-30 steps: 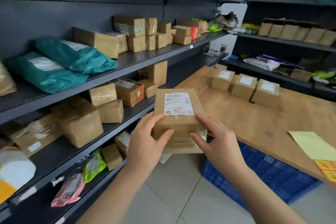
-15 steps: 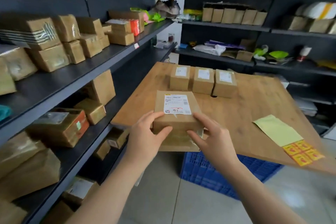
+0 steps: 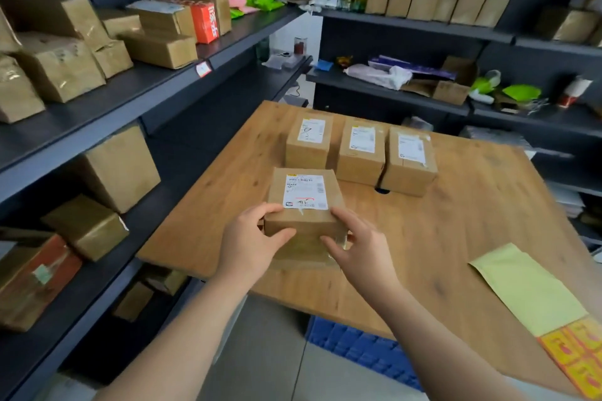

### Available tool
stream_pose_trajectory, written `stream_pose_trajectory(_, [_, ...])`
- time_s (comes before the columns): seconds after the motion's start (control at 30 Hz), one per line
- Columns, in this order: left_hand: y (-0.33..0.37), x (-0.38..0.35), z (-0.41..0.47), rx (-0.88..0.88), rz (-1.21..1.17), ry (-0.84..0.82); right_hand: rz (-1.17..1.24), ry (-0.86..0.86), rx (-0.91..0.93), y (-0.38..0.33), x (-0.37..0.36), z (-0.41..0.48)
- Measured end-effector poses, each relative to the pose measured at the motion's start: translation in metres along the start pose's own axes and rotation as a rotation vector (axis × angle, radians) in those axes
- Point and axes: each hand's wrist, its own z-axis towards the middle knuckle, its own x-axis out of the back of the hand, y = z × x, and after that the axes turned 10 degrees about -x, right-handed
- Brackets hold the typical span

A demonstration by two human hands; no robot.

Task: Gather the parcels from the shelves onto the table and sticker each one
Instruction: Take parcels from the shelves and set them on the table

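Parcel [image 3: 304, 205] held over counter [image 3: 456, 221] — both hands.
Left hand [image 3: 252, 242] and right hand [image 3: 361, 246] each in a clenched grip on near corners; three labelled parcels [image 3: 360, 153] sit just beyond.

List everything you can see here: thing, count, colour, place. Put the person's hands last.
Held parcel: one, brown with white label, over the table's near left part, between both hands.
Parcels on table: three, brown with white labels, in a row behind the held one.
Table: one, wooden, centre.
Sticker sheet: one, orange and yellow, table's near right corner.
Yellow-green sheet: one, just beyond the stickers.
Crate: one, blue, under the table.
Left shelves: dark grey, many brown boxes, one red-orange box.
Back shelves: dark grey, six open brown boxes in a row on top, mixed bags below.
Left hand: gripping the parcel's near left corner.
Right hand: gripping its near right corner.
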Motion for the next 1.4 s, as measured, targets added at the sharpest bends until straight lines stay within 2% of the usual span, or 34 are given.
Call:
stream_pose_trajectory(0.3, [-0.056,-0.047,0.077,0.089,0.011,-0.038,-0.035,-0.088,-0.122,0.043,-0.051,0.084])
stream_pose_trajectory(0.6, [-0.107,-0.062,0.139,0.065,0.052,-0.200,-0.131,-0.092,-0.265,0.051,-0.091,0.126])
stream_pose_trajectory(0.8, [-0.130,-0.069,0.151,0.045,0.078,-0.276,-0.170,-0.062,-0.276,0.057,-0.111,0.133])
stream_pose_trajectory(1.0, [-0.136,-0.068,0.146,-0.018,0.115,-0.279,-0.251,-0.032,-0.189,0.065,-0.115,0.133])
stream_pose_trajectory(1.13, [-0.127,-0.060,0.139,-0.133,0.197,-0.229,-0.337,0.040,-0.019,0.067,-0.108,0.131])
stream_pose_trajectory(1.23, [-0.116,-0.053,0.131,-0.219,0.269,-0.175,-0.312,0.069,0.109,0.064,-0.101,0.132])
stream_pose_trajectory(1.4, [-0.098,-0.041,0.106,-0.225,0.399,-0.084,-0.269,0.034,0.322,0.054,-0.087,0.136])
